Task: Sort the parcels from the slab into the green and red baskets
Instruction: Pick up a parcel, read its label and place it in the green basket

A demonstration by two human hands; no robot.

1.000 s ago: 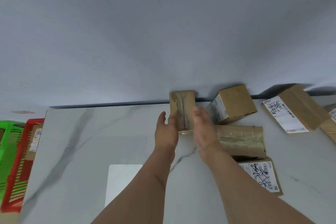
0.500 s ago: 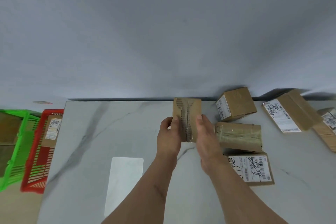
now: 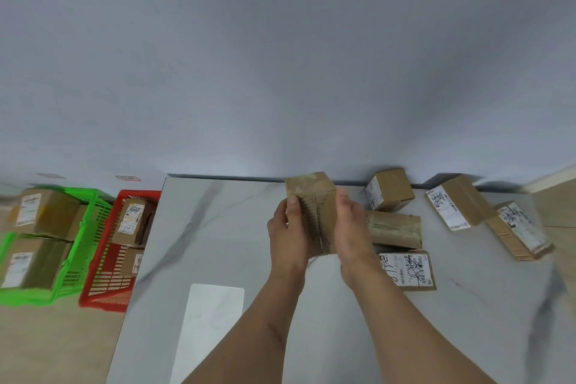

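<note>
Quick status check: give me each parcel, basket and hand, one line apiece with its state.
Held parcel: upright, lifted, gripped by both hands.
Left hand: grips its left side.
Right hand: grips its right side.
Small box: on slab, at the wall.
Taped parcel: lying flat.
Labelled parcel: flat, label up.
Green basket: holds parcels.
Red basket: holds parcels.

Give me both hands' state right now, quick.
Left hand: grips the left side of the cardboard parcel.
Right hand: grips the same parcel's right side.
</note>
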